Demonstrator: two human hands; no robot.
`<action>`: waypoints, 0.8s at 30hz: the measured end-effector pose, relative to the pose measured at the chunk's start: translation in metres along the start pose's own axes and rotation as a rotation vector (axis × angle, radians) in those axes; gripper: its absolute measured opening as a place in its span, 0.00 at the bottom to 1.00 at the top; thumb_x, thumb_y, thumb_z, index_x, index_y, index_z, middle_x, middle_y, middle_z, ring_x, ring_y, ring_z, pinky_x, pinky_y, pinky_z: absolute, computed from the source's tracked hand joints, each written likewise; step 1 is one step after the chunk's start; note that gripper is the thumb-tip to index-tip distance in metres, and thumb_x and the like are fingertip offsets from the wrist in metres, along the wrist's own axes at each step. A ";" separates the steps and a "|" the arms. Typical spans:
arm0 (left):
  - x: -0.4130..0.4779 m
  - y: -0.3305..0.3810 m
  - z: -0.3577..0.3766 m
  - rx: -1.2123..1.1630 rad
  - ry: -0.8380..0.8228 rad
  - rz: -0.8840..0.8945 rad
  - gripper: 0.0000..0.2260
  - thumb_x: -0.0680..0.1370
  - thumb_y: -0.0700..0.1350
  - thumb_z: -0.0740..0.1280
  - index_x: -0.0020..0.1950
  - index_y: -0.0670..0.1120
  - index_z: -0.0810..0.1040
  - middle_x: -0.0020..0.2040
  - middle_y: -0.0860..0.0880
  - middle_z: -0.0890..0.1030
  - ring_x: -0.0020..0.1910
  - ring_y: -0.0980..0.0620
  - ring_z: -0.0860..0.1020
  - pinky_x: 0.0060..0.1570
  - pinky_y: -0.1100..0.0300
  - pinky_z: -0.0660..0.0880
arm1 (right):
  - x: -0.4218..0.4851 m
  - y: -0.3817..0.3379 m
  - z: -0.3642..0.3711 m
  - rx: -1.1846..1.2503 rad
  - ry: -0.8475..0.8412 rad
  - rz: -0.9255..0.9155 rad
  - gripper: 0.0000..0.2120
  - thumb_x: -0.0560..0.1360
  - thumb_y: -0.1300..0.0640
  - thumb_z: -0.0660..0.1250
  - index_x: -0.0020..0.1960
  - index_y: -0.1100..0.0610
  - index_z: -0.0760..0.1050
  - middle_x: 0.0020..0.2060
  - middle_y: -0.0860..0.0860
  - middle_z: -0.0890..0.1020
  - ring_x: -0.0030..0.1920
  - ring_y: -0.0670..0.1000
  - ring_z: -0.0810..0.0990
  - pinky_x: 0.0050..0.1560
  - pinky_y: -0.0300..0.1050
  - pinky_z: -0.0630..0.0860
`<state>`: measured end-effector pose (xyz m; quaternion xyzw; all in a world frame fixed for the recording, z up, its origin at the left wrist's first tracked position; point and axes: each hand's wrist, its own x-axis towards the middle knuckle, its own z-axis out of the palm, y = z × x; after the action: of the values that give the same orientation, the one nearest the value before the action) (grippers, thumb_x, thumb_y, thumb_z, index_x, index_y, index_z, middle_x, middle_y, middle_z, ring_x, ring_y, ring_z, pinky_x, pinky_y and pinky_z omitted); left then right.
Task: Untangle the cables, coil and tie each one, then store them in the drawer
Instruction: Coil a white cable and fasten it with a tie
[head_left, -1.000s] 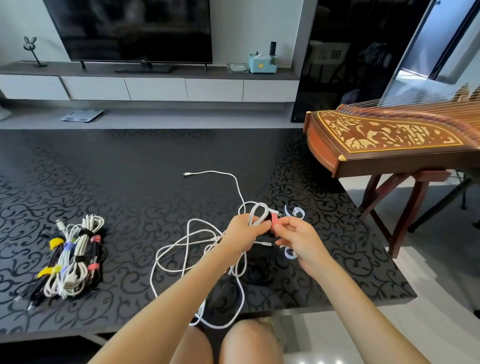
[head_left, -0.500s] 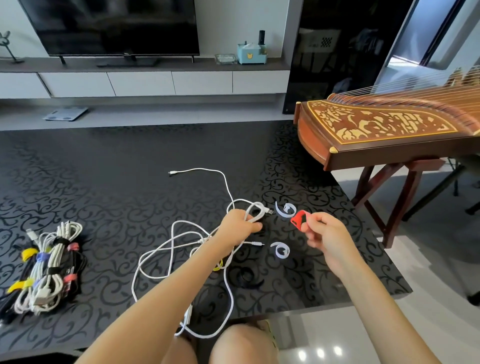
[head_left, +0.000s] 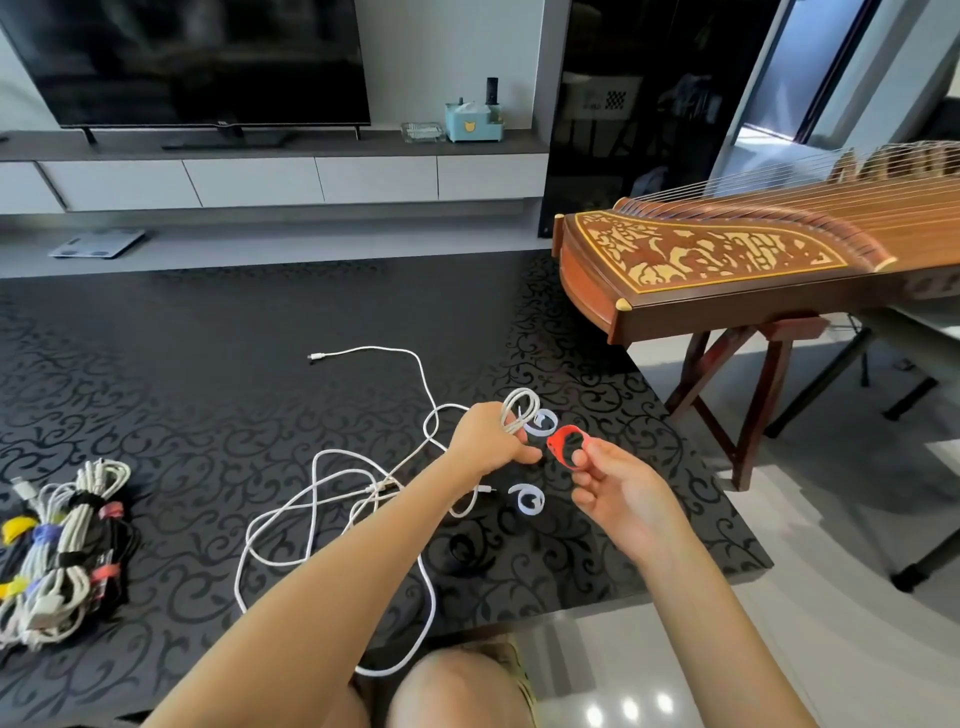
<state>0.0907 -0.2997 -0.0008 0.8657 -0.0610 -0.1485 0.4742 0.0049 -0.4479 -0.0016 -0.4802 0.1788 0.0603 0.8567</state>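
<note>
Cable (head_left: 521, 408) in left hand (head_left: 485, 441), red tie (head_left: 561, 448) in right hand (head_left: 623, 493), near table (head_left: 691, 499) edge

White cable (head_left: 332, 499) loose, tangled on table; tied bundle (head_left: 62, 551) far left.

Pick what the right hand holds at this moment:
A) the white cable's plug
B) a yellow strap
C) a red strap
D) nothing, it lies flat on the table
C: the right hand pinches a curled red strap above the table, while the left hand grips the looped white cable.
</note>
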 end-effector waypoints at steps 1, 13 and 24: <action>-0.002 0.002 0.001 -0.006 -0.023 -0.005 0.13 0.67 0.39 0.76 0.31 0.48 0.72 0.25 0.54 0.70 0.24 0.57 0.67 0.27 0.64 0.64 | -0.001 0.000 0.000 0.012 0.004 0.001 0.07 0.79 0.63 0.60 0.45 0.58 0.76 0.31 0.49 0.77 0.29 0.45 0.71 0.28 0.36 0.68; -0.048 0.003 -0.022 -0.398 -0.204 0.012 0.11 0.76 0.41 0.68 0.33 0.46 0.75 0.23 0.54 0.61 0.22 0.57 0.58 0.22 0.65 0.56 | -0.018 -0.003 0.022 0.134 -0.121 0.036 0.07 0.77 0.62 0.61 0.50 0.64 0.76 0.31 0.52 0.75 0.30 0.47 0.70 0.29 0.37 0.70; -0.119 0.000 -0.079 0.063 -0.119 0.234 0.10 0.75 0.43 0.69 0.34 0.48 0.79 0.32 0.46 0.73 0.28 0.55 0.68 0.31 0.62 0.63 | -0.070 -0.022 0.040 -0.046 -0.503 -0.082 0.11 0.71 0.62 0.67 0.50 0.62 0.83 0.45 0.60 0.84 0.35 0.50 0.78 0.31 0.39 0.72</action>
<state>0.0026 -0.2071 0.0625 0.8566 -0.1944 -0.1414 0.4565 -0.0437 -0.4208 0.0608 -0.4763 -0.0611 0.1473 0.8647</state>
